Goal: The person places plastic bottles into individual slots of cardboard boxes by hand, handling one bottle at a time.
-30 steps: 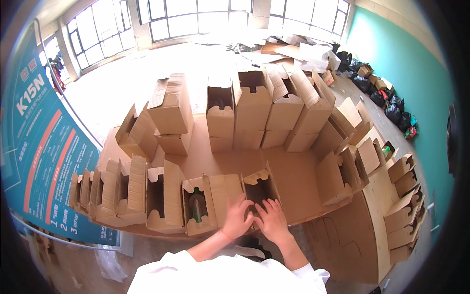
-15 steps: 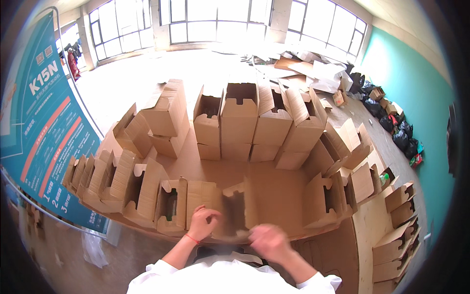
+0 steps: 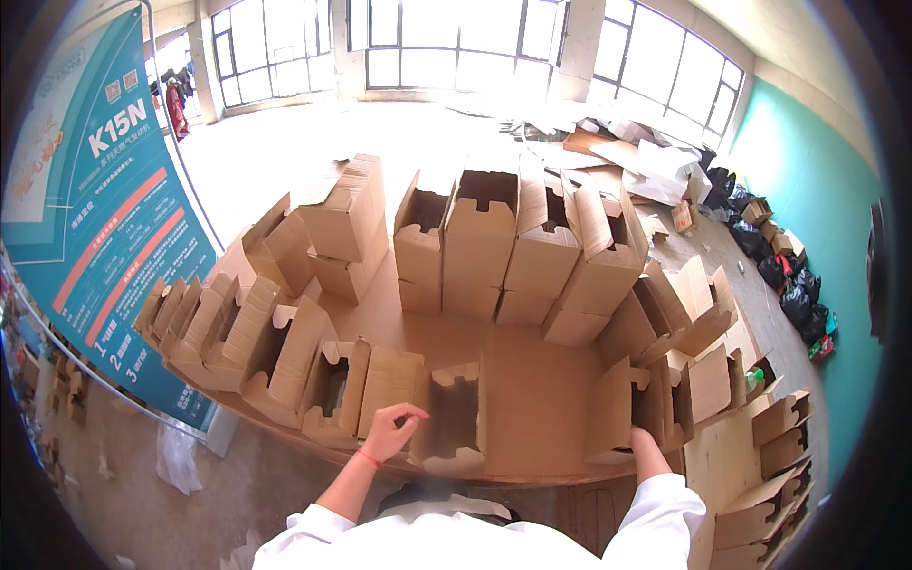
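Observation:
My left hand [image 3: 390,432] is at the left edge of an open cardboard box [image 3: 452,465] on the near side of the table. Its thumb and fingers curve apart, with nothing seen between them. A red string circles that wrist. My right hand [image 3: 643,441] reaches into another open-topped box [image 3: 606,418] at the near right, and its fingers are hidden there. Left of my left hand stand a box with its flap folded over [image 3: 391,375] and an open box [image 3: 328,426] with a dark greenish thing inside.
More open boxes [image 3: 269,380] curve along the table's left edge. Stacked boxes [image 3: 472,247] stand at the far side. The brown table top [image 3: 532,408] shows between them. Further boxes [image 3: 746,522] are at the lower right, and a blue banner [image 3: 123,228] stands left.
My right hand has moved right, from beside the middle box into the near-right box. My left hand stays by the middle box. The whole view has shifted slightly.

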